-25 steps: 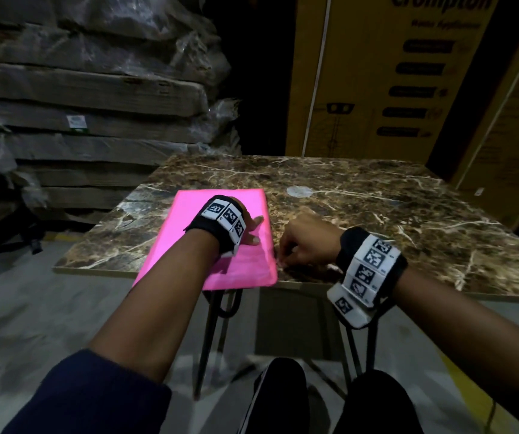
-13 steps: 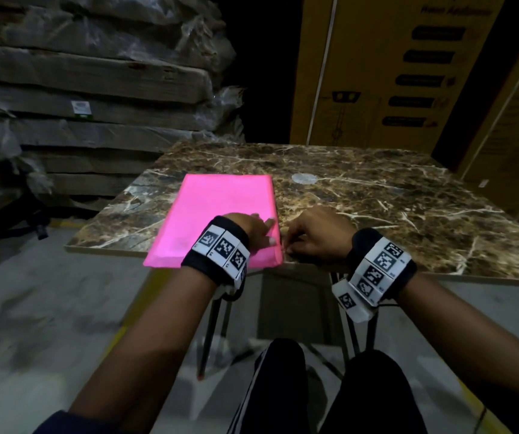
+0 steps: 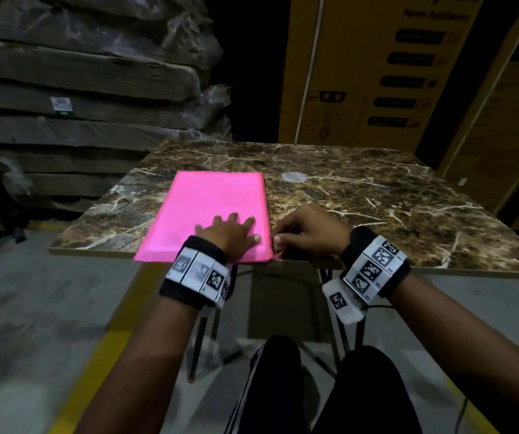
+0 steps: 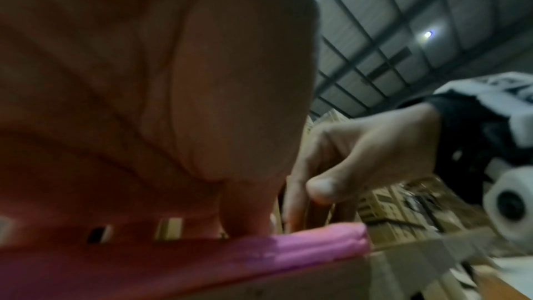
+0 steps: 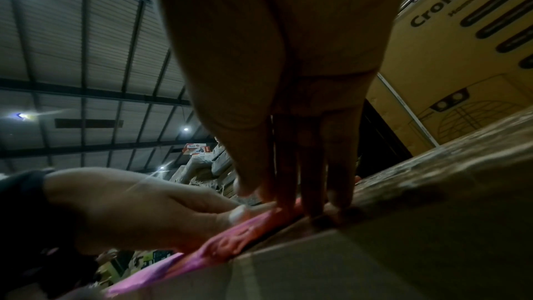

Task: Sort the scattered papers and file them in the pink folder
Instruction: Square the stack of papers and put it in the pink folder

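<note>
The pink folder (image 3: 214, 202) lies closed on the marble table (image 3: 377, 208), its near edge level with the table's front edge. My left hand (image 3: 230, 233) rests flat on the folder's near right part, fingers spread. My right hand (image 3: 305, 233) sits just to the right, its fingertips down against the folder's near right corner. In the right wrist view those fingers (image 5: 314, 179) point straight down at the folder's edge (image 5: 236, 241). In the left wrist view the right thumb (image 4: 317, 188) hangs clear of the folder's corner (image 4: 317, 243). No loose papers show.
A small pale round mark (image 3: 294, 177) lies on the tabletop beyond the folder. Large yellow cartons (image 3: 377, 73) stand behind the table, and wrapped stacked slabs (image 3: 79, 89) fill the left. My knees (image 3: 283, 386) are under the front edge.
The folder, which overhung the front edge at a slant, now lies straight and fully on the table. My left hand slid to its near right part and flattened. My right hand stayed at the corner.
</note>
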A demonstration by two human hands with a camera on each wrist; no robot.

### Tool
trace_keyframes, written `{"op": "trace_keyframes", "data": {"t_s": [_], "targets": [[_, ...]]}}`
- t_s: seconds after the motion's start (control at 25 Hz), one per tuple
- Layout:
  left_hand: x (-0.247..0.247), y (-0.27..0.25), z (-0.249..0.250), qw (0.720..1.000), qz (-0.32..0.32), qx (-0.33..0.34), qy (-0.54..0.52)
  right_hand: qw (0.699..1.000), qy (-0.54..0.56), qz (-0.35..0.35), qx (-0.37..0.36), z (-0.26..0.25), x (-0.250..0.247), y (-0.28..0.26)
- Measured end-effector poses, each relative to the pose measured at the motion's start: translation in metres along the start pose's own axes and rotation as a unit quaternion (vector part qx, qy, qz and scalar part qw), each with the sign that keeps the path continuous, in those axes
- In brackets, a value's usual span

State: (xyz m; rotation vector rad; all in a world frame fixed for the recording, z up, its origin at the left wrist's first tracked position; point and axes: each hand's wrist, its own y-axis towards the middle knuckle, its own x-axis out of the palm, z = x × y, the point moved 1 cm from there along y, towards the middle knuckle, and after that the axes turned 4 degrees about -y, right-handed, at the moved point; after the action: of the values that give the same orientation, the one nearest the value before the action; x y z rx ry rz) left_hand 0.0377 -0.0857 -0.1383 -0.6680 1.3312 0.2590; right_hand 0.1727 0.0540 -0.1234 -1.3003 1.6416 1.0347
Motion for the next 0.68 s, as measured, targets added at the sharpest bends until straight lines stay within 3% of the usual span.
{"op": "trace_keyframes", "data": {"t_s": [0.08, 0.28, 0.68], "targets": [[0.010, -0.011, -0.015, 0.999, 0.015, -0.027, -0.016, 0.999, -0.019, 0.012, 0.024, -0.002, 0.005, 0.006], [0.022, -0.026, -0.059, 0.996, 0.052, -0.021, -0.062, 0.990, -0.113, -0.075, 0.023, -0.023, 0.025, 0.031], [0.008, 0.015, -0.145, 0.992, 0.085, -0.044, -0.080, 0.977, -0.178, -0.108, 0.057, -0.062, 0.056, 0.118]]}}
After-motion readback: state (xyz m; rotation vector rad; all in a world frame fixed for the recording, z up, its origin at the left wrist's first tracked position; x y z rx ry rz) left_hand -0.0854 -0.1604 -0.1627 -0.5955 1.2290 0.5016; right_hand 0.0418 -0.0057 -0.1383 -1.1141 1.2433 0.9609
